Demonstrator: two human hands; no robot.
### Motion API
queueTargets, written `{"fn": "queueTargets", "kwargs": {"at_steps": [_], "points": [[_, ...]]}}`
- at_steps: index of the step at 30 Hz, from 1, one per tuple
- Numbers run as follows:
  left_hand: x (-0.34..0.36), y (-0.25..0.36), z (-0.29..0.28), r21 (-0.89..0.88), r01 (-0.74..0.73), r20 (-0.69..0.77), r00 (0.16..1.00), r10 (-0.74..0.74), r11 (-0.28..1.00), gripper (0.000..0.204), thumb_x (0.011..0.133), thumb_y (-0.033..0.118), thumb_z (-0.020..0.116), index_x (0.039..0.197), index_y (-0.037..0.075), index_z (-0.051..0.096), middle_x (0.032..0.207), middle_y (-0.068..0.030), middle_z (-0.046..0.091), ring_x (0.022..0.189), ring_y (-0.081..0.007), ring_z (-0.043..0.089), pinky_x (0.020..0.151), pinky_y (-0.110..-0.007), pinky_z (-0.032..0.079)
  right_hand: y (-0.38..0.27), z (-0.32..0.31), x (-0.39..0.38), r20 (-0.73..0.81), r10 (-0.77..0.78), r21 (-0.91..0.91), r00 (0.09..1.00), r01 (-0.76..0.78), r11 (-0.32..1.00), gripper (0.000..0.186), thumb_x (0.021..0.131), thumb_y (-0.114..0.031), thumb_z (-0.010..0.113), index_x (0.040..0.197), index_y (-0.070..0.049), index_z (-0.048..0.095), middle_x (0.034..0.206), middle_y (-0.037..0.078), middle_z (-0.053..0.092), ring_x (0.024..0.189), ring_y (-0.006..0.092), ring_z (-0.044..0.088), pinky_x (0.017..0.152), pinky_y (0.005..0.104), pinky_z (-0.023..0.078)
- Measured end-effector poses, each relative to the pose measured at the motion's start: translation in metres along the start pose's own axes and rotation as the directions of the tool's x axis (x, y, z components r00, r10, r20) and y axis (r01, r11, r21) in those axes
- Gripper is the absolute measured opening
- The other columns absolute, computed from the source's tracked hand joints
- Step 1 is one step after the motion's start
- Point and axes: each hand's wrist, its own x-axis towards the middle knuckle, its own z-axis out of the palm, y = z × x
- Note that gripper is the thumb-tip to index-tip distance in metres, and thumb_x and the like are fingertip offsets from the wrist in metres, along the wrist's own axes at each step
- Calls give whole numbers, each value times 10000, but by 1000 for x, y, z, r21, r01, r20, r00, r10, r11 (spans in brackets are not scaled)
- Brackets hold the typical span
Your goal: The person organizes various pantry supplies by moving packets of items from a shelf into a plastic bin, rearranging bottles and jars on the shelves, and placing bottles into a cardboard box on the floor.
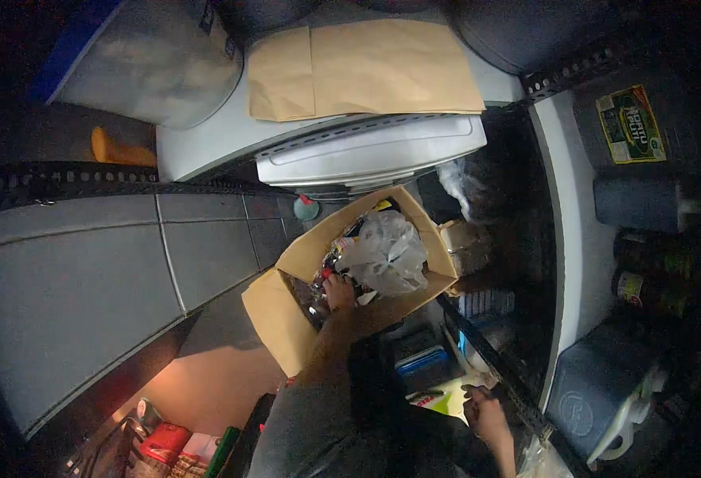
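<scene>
An open cardboard box (286,315), its flaps spread, sits ahead of me at a tilt. In it lie a crumpled clear plastic bag (390,255) and several small dark, shiny packets (310,303). My left hand (339,293) reaches inside beside the bag, fingers curled down by a small red item (326,273); what they grip is hidden. Lower right, my right hand (486,414) has its fingers bent next to a black metal rail (498,362). A bright green and white package (438,398) is close to its fingertips. Whether the right hand holds anything is unclear.
Brown paper (366,72) lies on a white shelf above a white lidded container (374,151). A grey tiled wall (71,295) runs along the left. Dark jugs (605,398) stand at right. Red packets (163,446) sit lower left, a blue-rimmed tray (422,362) below the box.
</scene>
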Motion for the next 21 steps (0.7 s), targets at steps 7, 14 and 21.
{"fn": "queueTargets", "kwargs": {"at_steps": [7,14,21], "points": [[20,-21,3,45,-246,131,962,238,968,245,843,266,483,971,123,636,968,-100,614,920,-275,564,754,-461,398,-4,2,2,-20,-41,62,999,43,997,392,742,9,559,1132,-37,541,961,203,574,819,342,609,699,409,498],[27,-31,-67,-221,-440,311,814,491,870,247,831,258,503,870,103,691,927,-82,679,859,-250,658,625,-449,530,-22,8,9,-144,-134,-55,980,128,990,287,759,-30,584,1046,-8,589,958,186,604,858,350,604,771,394,483],[-37,-8,-243,50,-616,252,770,587,786,226,797,250,575,900,108,716,884,-95,681,842,-315,650,572,-501,518,-37,12,36,-47,-326,-107,944,320,941,534,734,-51,585,1247,-153,477,1171,181,521,989,409,561,826,464,481]]}}
